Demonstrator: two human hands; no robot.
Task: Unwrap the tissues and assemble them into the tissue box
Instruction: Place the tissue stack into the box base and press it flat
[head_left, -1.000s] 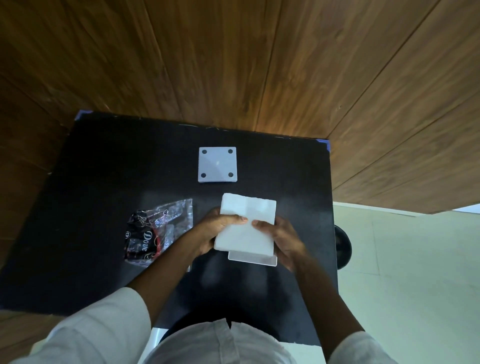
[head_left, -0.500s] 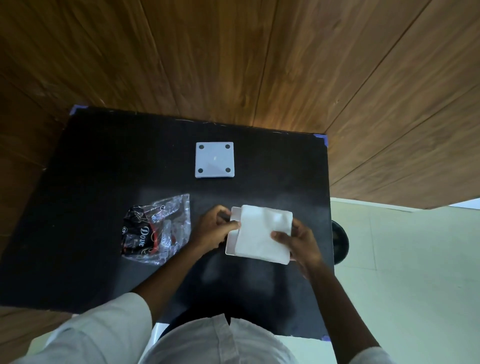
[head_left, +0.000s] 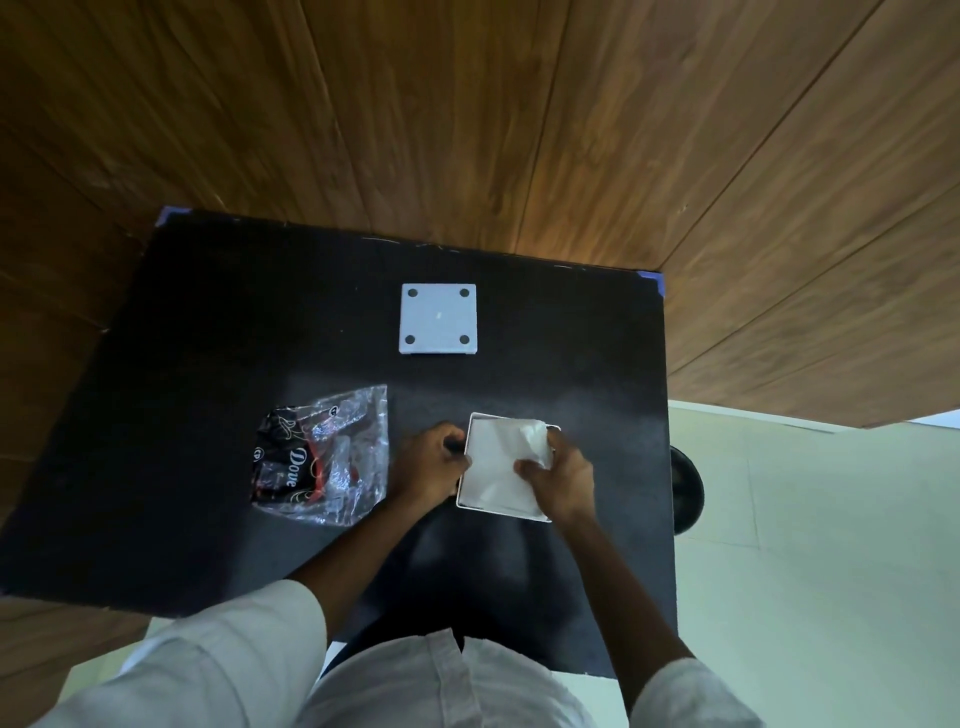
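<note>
A white stack of tissues (head_left: 493, 467) lies inside the open white tissue box (head_left: 498, 512), near the table's front right. My left hand (head_left: 428, 467) grips the box's left wall. My right hand (head_left: 558, 475) rests on the tissues at their right side, thumb pressing on the top sheet, whose far right corner is crumpled. The box's square white lid (head_left: 439, 318), with a dark dot at each corner, lies flat farther back. The empty clear and black plastic wrapper (head_left: 322, 457) lies to the left of my left hand.
Everything sits on a black table (head_left: 182, 364) against a wood-panelled wall (head_left: 467, 104). A dark round stool (head_left: 685, 488) shows past the table's right edge, above a pale floor (head_left: 805, 571).
The tissue stack has gone from being held above the box down into it. My left hand moved from the stack to the box's left wall, and my right hand slid on top.
</note>
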